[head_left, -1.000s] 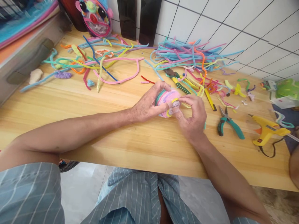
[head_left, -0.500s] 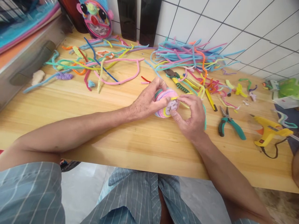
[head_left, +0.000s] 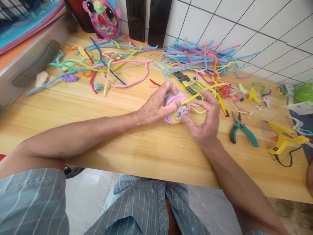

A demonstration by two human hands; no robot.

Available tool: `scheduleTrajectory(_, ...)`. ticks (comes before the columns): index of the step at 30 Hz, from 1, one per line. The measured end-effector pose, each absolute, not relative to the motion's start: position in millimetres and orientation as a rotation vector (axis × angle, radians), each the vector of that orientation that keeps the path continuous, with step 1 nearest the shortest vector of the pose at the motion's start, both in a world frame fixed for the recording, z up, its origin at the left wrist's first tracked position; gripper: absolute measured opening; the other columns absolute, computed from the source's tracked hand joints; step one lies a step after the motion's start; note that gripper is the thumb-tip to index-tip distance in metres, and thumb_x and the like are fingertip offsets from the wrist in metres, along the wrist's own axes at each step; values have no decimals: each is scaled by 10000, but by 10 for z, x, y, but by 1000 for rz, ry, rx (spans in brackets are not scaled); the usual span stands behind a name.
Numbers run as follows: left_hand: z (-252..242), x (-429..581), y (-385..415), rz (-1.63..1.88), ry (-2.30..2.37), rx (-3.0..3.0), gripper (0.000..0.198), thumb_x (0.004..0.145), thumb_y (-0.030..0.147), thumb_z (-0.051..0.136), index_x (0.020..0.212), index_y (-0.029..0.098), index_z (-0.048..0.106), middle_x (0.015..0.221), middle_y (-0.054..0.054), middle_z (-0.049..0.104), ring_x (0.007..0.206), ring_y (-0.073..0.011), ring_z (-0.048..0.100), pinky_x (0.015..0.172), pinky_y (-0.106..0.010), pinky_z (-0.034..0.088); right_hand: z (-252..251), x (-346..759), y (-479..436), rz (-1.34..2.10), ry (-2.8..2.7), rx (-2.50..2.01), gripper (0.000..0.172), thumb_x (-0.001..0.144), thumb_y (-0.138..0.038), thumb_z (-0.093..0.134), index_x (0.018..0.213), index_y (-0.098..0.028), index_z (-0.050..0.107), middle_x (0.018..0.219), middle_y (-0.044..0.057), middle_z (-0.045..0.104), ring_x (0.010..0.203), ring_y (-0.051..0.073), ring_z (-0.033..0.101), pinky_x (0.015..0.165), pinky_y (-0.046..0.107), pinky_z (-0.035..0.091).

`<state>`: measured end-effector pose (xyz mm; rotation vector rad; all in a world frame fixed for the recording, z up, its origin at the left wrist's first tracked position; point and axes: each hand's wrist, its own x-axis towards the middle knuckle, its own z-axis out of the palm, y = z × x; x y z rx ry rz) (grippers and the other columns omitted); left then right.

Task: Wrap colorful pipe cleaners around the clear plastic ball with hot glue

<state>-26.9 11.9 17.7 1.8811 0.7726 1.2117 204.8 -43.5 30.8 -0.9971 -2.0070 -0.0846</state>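
Fingers and thumb of my left hand (head_left: 158, 106) grip a round piece (head_left: 173, 100) coiled from pink, purple and teal fuzzy stems, its thumb pressing near the rim. A pale, crinkled centre (head_left: 182, 112) shows on the piece's right side. From under my left thumb a yellow stem (head_left: 204, 91) runs up to the right, past the fingertips of my right hand (head_left: 205, 119). My right hand is spread, its thumb at the lower right edge of the coiled piece and its index finger near the yellow stem.
Behind my hands lie a bundle of fuzzy stems (head_left: 190, 58) and yellow-handled pliers (head_left: 188, 86). To the right are teal pliers (head_left: 244, 130), a yellow cutter (head_left: 222, 104) and a yellow glue gun (head_left: 281, 138). A decorated face (head_left: 104, 19) stands at the back left; loose stems (head_left: 122, 62) lie before it.
My right hand's fingers have lifted and spread apart from the coiled piece. The yellow stem now sticks out long and straight toward the upper right. My left hand keeps its grip.
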Motion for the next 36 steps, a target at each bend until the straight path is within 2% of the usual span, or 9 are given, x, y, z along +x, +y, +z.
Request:
scheduleTrajectory(3,169,-265,126,1217,760,1900,506,996,748,674,1135,275,561,1223,-79,697,1254,-314,682,1086,-529,624,310,2048,-414,-82,-2003,-957,474,1049,-521,726,1476,-367,590,1576,122,690,1525,390,630,1265,734,501)
scheduleTrajectory(6,166,-267,128,1222,761,1899,505,1004,752,655,1130,275,550,1226,-81,695,1245,-310,687,1058,-517,635,275,2064,-381,-36,-2013,-932,448,1059,-512,717,1461,-344,616,1468,103,753,1501,392,650,1259,730,503)
scheduleTrajectory(11,170,-275,118,1211,769,1893,494,1001,734,668,1138,274,552,1244,-86,695,1275,-324,686,1065,-530,637,244,2111,-383,-39,-2031,-957,392,1070,-452,716,1435,-323,655,1305,91,779,1289,333,742,1129,600,601)
scheduleTrajectory(15,160,-275,116,1213,772,1872,497,989,734,688,1137,278,556,1263,-85,693,1336,-336,666,1104,-537,619,259,2138,-409,-60,-2039,-1004,305,1094,-393,678,1392,-328,686,1234,68,776,1177,294,746,1088,554,610)
scheduleTrajectory(21,108,-259,117,1246,785,1876,495,1007,740,663,1139,278,545,1256,-87,684,1305,-321,671,1113,-534,613,274,2131,-422,-155,-2075,-1006,316,1100,-383,668,1411,-344,705,1327,87,742,1228,307,739,1099,579,618)
scheduleTrajectory(25,67,-245,91,1304,780,1889,474,1033,715,633,1170,269,547,1276,-93,674,1245,-295,682,1130,-540,613,252,2121,-416,-146,-2090,-980,367,1092,-356,683,1458,-344,700,1362,95,712,1243,299,727,1050,537,653)
scheduleTrajectory(32,88,-256,-14,1325,888,1962,501,1064,623,596,1387,239,593,1438,-147,704,1377,-318,658,1248,-545,552,218,2107,-397,-169,-2128,-987,394,1106,-401,654,1494,-338,688,1413,108,682,1209,291,723,1045,521,640)
scheduleTrajectory(36,163,-238,-16,1334,894,1993,408,1042,543,628,1278,212,661,1282,-125,757,1269,-307,685,1173,-515,573,240,2090,-392,-234,-2133,-926,423,1104,-370,664,1523,-314,682,1388,117,691,1171,283,728,1011,490,637)
